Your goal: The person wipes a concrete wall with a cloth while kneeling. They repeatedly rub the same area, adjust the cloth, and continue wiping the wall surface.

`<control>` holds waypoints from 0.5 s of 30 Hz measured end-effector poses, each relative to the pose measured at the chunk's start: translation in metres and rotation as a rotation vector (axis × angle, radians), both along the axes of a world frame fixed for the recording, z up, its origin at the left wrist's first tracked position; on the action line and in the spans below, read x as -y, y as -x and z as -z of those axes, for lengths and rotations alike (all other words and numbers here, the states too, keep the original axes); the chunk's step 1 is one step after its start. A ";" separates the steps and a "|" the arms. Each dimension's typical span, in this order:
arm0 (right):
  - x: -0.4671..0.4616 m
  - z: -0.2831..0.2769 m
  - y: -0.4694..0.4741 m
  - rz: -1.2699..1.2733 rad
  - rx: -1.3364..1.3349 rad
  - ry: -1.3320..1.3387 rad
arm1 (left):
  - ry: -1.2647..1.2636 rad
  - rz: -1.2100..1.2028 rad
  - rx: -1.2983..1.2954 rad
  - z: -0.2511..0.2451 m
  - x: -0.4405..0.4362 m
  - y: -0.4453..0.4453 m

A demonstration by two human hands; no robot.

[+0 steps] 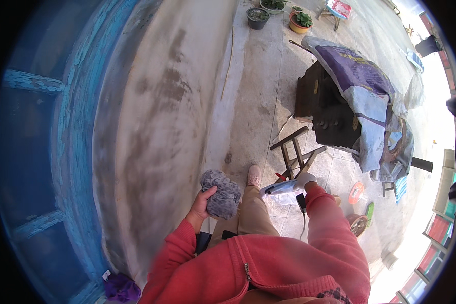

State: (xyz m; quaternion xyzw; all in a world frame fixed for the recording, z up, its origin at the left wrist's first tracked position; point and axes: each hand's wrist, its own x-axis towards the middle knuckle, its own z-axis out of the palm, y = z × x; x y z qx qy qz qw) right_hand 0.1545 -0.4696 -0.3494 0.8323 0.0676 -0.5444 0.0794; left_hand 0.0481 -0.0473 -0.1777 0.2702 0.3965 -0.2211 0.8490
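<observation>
My left hand (202, 205) is closed around a bundled grey mottled plush cloth (220, 194), thumb on top, in front of my left thigh. On the other side, my right hand (306, 180) looks very pale, either gloved or washed out by sunlight. It grips the end of a flat blue-and-white item (283, 187), whose exact kind I cannot tell. Right beyond that item is a dark wooden folding stool frame (297, 152) with crossed legs. Whether the stool is joined to the item is unclear. A small red object (280, 176) shows between them.
A dark wooden cabinet (326, 102) stands ahead right, covered by a purple-and-white woven sack (359, 72). Potted plants (300, 23) sit farther ahead. A stained wall (167, 125) and a peeling blue window frame (74, 125) run along my left. A round basket (358, 225) lies to the right.
</observation>
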 end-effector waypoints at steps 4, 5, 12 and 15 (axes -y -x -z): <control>-0.010 0.013 -0.034 0.108 0.004 -0.192 | 0.032 0.037 0.005 0.002 0.016 -0.017; -0.016 0.016 -0.039 0.105 -0.002 -0.246 | 0.051 0.038 -0.006 0.002 0.019 -0.021; -0.074 -0.004 -0.047 1.188 0.137 -0.579 | 0.098 0.056 0.017 -0.045 0.035 -0.061; -0.105 -0.046 -0.067 1.550 -0.007 -0.731 | 0.075 0.020 0.098 -0.079 0.041 -0.094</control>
